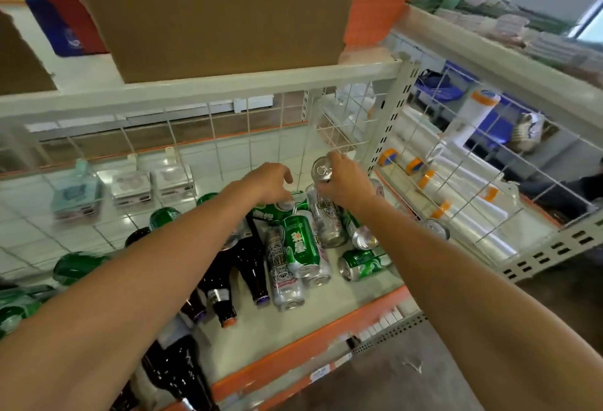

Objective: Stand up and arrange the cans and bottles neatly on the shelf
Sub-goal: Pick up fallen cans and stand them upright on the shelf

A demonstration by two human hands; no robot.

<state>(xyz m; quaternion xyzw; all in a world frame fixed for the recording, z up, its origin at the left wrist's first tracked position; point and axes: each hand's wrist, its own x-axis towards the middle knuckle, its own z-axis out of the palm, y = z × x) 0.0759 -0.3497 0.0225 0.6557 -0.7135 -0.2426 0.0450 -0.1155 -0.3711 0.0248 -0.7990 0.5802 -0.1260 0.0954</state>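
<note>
Several green and silver cans lie jumbled on the shelf (287, 329). My right hand (342, 182) grips a silver can (321, 169) near the shelf's back right corner, its top facing me. My left hand (270, 182) reaches down over a lying green can (280, 208), fingers curled at its end. A green can (301, 241) and a silver patterned can (284, 273) lie in the middle of the pile. Dark brown bottles (251, 267) lie beside them, caps toward the front. Green bottles (78, 267) sit at the left.
A wire grid (228, 146) backs the shelf and a wire divider (456, 182) closes its right side. Beyond the divider lie rolls with orange ends (424, 179). A cardboard box (212, 9) and an orange basket (375, 2) sit on the level above. The shelf has an orange front rail (310, 342).
</note>
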